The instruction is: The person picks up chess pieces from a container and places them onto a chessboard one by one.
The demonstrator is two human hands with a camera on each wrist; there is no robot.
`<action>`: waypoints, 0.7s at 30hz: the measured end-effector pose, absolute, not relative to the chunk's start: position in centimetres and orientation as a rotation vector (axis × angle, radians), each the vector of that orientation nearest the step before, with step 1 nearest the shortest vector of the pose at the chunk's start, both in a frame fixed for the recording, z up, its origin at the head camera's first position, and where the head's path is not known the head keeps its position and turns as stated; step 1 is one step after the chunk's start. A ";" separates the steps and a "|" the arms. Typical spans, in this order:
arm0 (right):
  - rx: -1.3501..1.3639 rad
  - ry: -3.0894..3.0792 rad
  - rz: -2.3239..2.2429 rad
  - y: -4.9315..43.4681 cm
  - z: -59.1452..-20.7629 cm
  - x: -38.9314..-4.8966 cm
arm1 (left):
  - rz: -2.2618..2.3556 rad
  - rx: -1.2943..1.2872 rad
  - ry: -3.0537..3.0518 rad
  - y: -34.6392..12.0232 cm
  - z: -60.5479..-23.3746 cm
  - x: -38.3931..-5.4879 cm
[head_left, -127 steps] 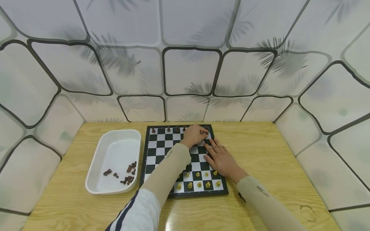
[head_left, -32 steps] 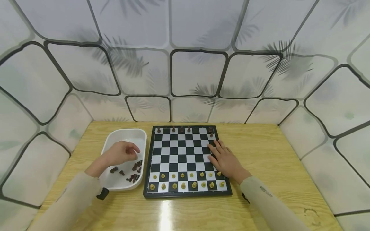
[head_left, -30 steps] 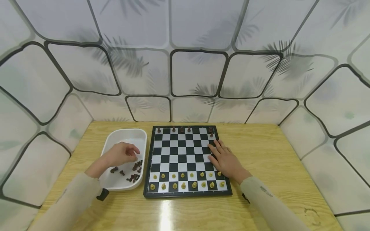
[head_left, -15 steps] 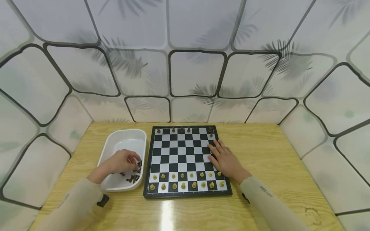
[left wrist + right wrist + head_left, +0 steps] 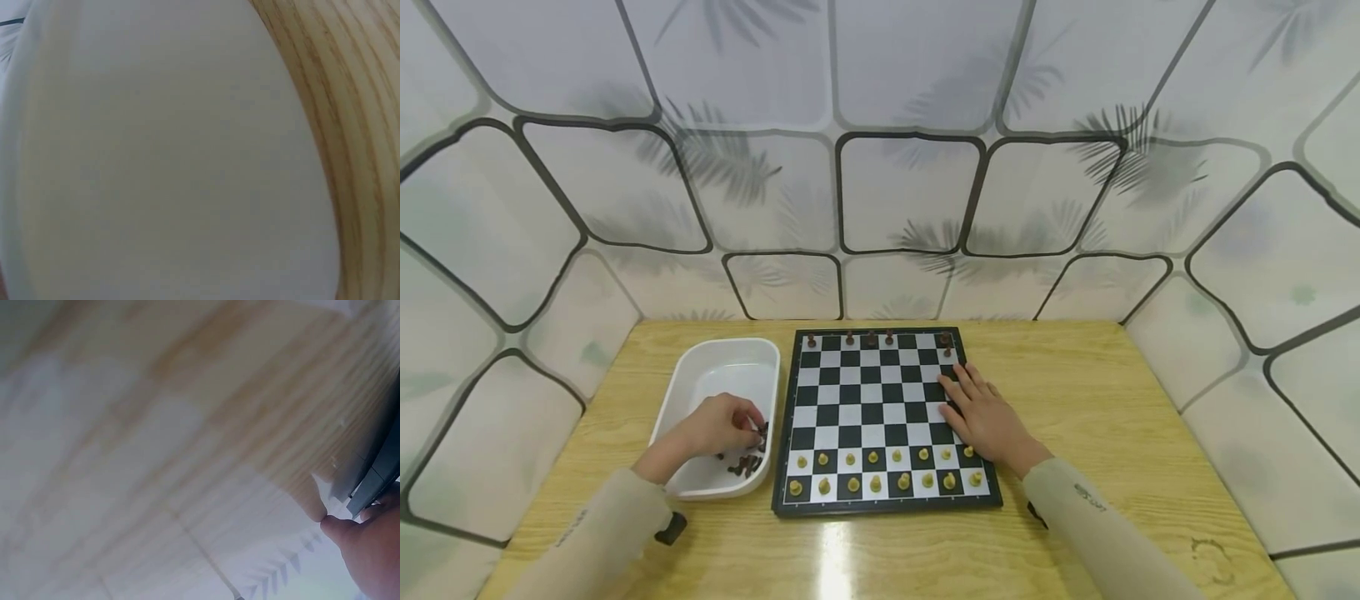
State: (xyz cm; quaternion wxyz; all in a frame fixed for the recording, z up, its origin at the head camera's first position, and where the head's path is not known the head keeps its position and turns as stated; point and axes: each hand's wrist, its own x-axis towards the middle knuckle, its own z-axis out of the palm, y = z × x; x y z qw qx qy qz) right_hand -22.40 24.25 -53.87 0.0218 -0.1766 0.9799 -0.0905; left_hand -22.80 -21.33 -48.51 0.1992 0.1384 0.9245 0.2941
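Note:
My left hand (image 5: 724, 425) reaches down into a white plastic tray (image 5: 679, 392), its thumb and fingers bent at the dark brown chess pieces by the tray's right wall. Whether a piece is pinched between the fingertips is hidden. More dark pieces (image 5: 744, 465) lie loose just below the hand. My right hand (image 5: 988, 421) rests with fingers spread on the right edge of the chessboard (image 5: 872, 412). Yellow pieces (image 5: 875, 482) fill the two near rows. Along the far row stand several dark pieces (image 5: 871, 339), with one dark pawn (image 5: 947, 352) before the right corner.
The board and tray stand side by side on a light wooden table (image 5: 1060, 375), a narrow gap between them. A patterned wall (image 5: 895, 192) closes off the back and sides. The tray's white wall (image 5: 181, 150) fills most of the left wrist view.
My left hand has left the board's far right corner, where it was handling a dark piece, and lowered into the tray among the loose pieces. My right hand stays at the board's edge.

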 end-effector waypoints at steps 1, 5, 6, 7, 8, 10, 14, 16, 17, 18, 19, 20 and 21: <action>-0.547 3.037 -0.281 24.2 -53.9 -22.4 | 0.827 0.385 2.587 -21.4 -48.6 -22.8; -0.543 3.036 -0.270 24.3 -53.9 -22.4 | 0.837 0.397 2.594 -21.5 -48.7 -22.8; -0.544 3.036 -0.269 24.3 -53.9 -22.4 | 0.837 0.401 2.596 -21.5 -48.7 -22.8; -0.544 3.036 -0.266 24.3 -54.0 -22.4 | 0.839 0.393 2.596 -21.5 -48.8 -22.8; -0.543 3.036 -0.267 24.3 -54.0 -22.4 | 0.839 0.396 2.597 -21.4 -48.9 -22.8; -0.540 3.036 -0.269 24.3 -54.0 -22.4 | 0.841 0.388 2.596 -21.4 -48.9 -22.8; -0.540 3.038 -0.272 24.3 -54.0 -22.4 | 0.842 0.389 2.603 -21.4 -49.0 -22.8; -0.545 3.042 -0.271 24.3 -54.0 -22.4 | 0.849 0.385 2.617 -21.6 -48.9 -22.8; -0.547 3.044 -0.269 24.3 -54.1 -22.4 | 0.853 0.386 2.623 -21.6 -48.9 -22.8; -0.550 3.046 -0.272 24.3 -54.1 -22.4 | 0.860 0.377 2.627 -21.7 -48.8 -22.7; -0.551 3.047 -0.273 24.3 -54.1 -22.4 | 0.865 0.376 2.633 -21.7 -48.7 -22.7; -0.554 3.048 -0.275 24.3 -54.0 -22.4 | 0.876 0.363 2.633 -21.8 -48.6 -22.7; -0.554 3.048 -0.279 24.3 -54.0 -22.5 | 0.884 0.351 2.636 -21.9 -48.5 -22.7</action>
